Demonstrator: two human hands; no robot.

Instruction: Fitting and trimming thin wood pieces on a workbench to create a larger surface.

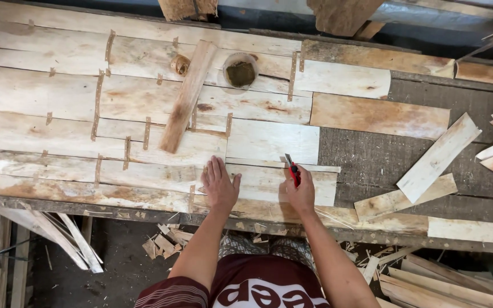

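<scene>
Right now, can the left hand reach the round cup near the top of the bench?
Probably yes. The left hand lies flat on the veneer sheets; the cup stands straight ahead beyond it. Only flat sheets lie between, and the wooden strip sits to the side.

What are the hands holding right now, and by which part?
The right hand holds a red utility knife by its handle, blade forward. The left hand holds nothing; it presses flat on the veneer sheet.

Soft, even daylight; sharp focus, faint shadows, slight wide-angle bending at edges.
</scene>
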